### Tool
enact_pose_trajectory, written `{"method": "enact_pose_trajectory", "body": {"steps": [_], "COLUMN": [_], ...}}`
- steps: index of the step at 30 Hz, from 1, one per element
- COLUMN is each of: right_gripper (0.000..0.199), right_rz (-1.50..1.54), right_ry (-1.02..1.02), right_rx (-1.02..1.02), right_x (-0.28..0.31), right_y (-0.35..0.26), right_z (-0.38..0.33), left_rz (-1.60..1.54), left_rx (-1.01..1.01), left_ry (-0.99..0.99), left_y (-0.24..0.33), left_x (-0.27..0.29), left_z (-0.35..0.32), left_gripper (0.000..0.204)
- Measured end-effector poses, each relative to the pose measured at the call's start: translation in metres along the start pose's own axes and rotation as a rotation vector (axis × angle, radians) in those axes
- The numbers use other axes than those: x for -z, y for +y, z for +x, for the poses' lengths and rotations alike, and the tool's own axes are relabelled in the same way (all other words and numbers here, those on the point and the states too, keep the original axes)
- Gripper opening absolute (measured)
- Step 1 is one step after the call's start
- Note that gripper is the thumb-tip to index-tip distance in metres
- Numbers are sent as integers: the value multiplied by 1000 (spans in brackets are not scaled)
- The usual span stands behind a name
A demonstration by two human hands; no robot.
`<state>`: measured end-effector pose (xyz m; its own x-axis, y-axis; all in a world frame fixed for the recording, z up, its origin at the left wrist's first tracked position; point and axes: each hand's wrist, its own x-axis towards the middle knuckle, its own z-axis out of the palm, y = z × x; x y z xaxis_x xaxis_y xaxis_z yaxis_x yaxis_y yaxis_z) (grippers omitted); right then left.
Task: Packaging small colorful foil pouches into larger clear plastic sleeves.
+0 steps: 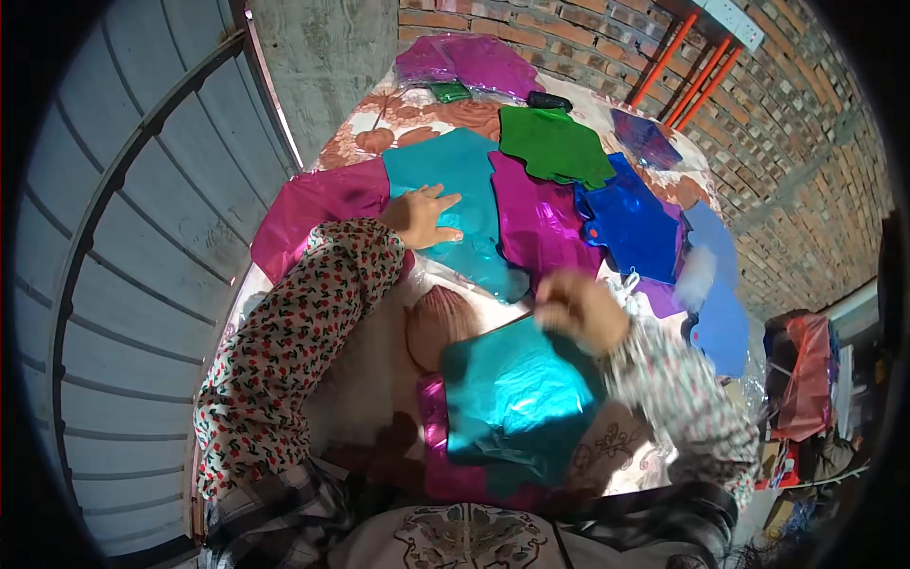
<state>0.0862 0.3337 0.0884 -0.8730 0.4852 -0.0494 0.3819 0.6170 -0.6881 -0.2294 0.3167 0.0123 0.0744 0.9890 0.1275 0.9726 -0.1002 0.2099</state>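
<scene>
upper-centre teal foil (441, 159) seems light, slippery, best edge-held; left hand (422, 217) lies spread, right hand (586, 311) blurred, grip cannot be told

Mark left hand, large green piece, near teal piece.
Left hand (417, 217): head view, back of the hand.
Large green piece (553, 144): head view, middle of its upper face.
Near teal piece (517, 403): head view, shiny middle of its upper face.

Bunch of sheets (455, 156) overlapping across the tabletop's (374, 123) middle, left edge to right. Small pile (517, 394) by the near edge, another bundle (488, 66) up at the far one.
</scene>
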Motion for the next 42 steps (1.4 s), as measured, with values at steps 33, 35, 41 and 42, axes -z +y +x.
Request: {"method": "enact_pose_trajectory", "body": {"steps": [33,35,41,42], "right_gripper": [11,10,11,11], "right_rz": [751,824,940,1018], "right_ry": [329,328,561,641], "right_rx": [17,17,62,115], "right_x": [42,42,65,75], "right_y": [171,171,109,93], "right_z": [120,119,102,91], "left_rz": [-83,47,143,152], "left_rx": [-365,-439,-266,-148], "left_ry": [384,375,177,178], "left_y": [128,132,133,134], "left_x": [18,17,-17,-25], "left_z": [46,44,44,46], "left_gripper": [11,10,36,44]}}
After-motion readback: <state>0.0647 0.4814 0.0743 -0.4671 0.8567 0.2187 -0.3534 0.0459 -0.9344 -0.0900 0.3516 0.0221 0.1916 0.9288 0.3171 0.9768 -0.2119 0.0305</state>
